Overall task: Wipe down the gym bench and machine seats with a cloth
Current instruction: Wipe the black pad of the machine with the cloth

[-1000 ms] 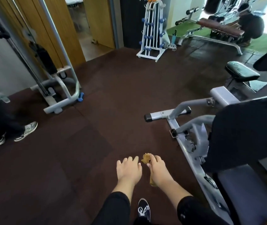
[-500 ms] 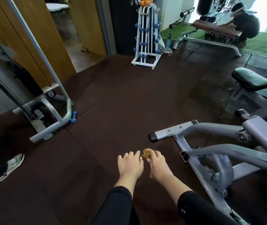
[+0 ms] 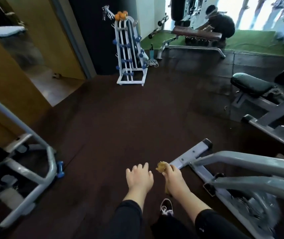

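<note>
Right hand (image 3: 171, 176) grips the bunched cloth (image 3: 162, 167); left hand (image 3: 139, 176) hangs relaxed, empty. Advisable: carry the cloth to the green seat (image 3: 250, 84), spread flat before wiping.

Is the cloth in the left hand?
No, the right hand grips the cloth; the left hand is bare and holds nothing.

A single wide-angle camera on the person's head looks forward and down, with the left hand (image 3: 139, 178) and right hand (image 3: 173, 177) close beneath it at the lower middle. Beyond the fingertips (image 3: 145, 165) the dark floor (image 3: 113, 121) runs away to a distant dumbbell rack (image 3: 129, 49) (straight lines bow near the edges). A grey machine frame (image 3: 241, 163) lies right of the fingers, near the lens.
</note>
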### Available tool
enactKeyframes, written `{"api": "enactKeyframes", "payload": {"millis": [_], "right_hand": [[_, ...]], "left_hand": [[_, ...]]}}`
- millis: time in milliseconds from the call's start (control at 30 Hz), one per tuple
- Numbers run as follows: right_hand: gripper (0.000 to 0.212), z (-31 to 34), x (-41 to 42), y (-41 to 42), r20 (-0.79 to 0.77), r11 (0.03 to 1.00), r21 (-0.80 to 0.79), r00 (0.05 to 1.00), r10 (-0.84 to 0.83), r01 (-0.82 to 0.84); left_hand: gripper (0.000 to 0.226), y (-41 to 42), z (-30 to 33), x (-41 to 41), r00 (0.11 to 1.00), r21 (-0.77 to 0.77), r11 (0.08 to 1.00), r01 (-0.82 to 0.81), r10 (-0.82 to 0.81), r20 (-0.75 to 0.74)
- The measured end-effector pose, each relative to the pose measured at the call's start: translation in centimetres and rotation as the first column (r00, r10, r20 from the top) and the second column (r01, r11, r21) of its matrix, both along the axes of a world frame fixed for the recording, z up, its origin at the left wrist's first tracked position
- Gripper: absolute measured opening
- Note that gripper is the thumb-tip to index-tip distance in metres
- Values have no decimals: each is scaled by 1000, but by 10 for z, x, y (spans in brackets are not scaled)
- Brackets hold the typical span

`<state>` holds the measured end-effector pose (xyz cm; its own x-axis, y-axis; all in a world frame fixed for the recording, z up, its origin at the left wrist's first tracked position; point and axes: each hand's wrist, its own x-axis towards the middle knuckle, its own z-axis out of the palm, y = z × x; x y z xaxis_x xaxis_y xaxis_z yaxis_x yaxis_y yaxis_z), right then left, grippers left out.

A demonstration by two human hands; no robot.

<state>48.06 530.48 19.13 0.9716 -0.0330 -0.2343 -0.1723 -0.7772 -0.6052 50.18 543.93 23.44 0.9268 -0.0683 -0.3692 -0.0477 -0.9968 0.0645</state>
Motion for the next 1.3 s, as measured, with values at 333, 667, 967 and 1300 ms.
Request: {"api": "enactKeyframes", "payload": {"millis": [333,667,967,1300], "right_hand": [[41,-3,230,-35,47,998,-49,998,-38,41],[42,6,407,-73,65,988,-57,988,-137,141],[59,2,583,-97,14,948,-84,952,-306,306],[49,11,693,-135,72,820,-68,823,-564,568]], "left_hand": [[48,-36,2,238,996,1,996,88,-88,26],[48,-81,11,424,981,-33,981,189,-188,49],[49,-116,7,624,912,13,913,408,-408,41],[48,-181,11,763,776,24,777,629,-630,20]]}}
